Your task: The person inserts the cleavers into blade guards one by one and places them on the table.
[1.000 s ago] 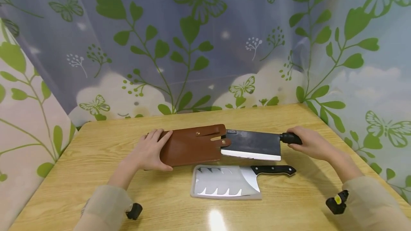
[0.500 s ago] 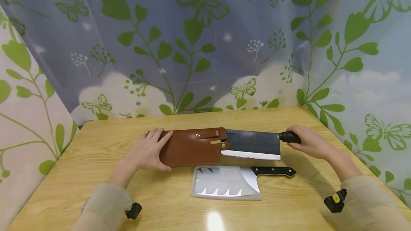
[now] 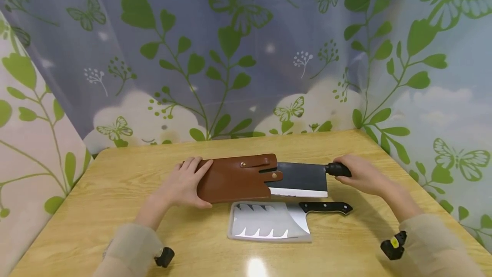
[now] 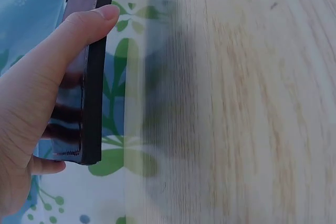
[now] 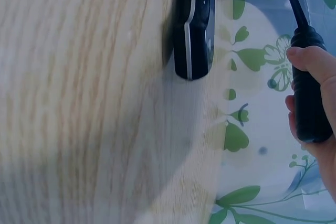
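My left hand [image 3: 184, 185] grips the closed end of a brown leather knife sheath [image 3: 234, 178]. In the left wrist view the thumb lies over the sheath's dark edge [image 4: 94, 103], with fingers on the other side. A cleaver [image 3: 301, 178] with a dark blade and bright cutting edge sits partly inside the sheath, its inner part hidden. My right hand [image 3: 361, 174] holds the cleaver's black handle [image 5: 310, 98], fingers curled round it. Sheath and cleaver appear raised off the table. A snap strap [image 3: 273, 176] hangs at the sheath's mouth.
A second cleaver [image 3: 269, 221], its blade in a translucent cover, lies nearer on the wooden table [image 3: 200, 243]; its black riveted handle [image 3: 326, 207] points right. A leaf-patterned curtain [image 3: 246, 76] borders the back and sides.
The cleaver has slid farther into the sheath, so less blade shows. My right hand has moved left with the handle, and the sheath has shifted slightly right with my left hand.
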`<state>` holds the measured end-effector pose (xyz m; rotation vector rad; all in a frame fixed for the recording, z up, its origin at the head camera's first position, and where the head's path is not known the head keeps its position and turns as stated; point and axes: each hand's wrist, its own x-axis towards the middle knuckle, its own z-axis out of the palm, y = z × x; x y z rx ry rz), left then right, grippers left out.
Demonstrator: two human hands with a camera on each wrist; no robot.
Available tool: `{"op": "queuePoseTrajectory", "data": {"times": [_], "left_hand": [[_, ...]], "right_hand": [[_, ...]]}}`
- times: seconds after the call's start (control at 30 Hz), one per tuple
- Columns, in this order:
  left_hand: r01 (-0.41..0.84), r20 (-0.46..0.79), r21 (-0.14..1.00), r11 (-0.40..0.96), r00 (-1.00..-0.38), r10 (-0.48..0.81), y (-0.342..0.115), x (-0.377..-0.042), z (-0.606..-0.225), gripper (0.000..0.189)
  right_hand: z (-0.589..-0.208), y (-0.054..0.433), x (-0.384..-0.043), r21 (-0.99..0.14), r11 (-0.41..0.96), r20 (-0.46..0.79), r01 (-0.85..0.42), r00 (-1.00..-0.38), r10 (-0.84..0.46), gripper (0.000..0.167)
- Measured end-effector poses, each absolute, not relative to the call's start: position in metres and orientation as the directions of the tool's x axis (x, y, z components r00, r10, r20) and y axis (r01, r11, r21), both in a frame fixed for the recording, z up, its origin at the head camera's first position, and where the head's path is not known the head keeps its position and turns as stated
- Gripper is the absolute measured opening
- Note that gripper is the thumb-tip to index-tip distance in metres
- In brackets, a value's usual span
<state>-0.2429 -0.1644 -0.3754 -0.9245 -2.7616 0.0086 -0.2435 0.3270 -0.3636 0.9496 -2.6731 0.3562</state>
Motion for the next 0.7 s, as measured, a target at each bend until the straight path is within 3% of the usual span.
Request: {"op": "queuePoseTrajectory", "data": {"times": [0.7], "left_hand": [[0.605, 0.238, -0.055, 0.794, -0.764, 0.599, -0.158, -0.241, -0.386, 0.114]], "right_hand": [[-0.365, 0.304, -0.247, -0.159, 0.734, 0.347, -0.660, -0.733, -0.584, 0.035]]}}
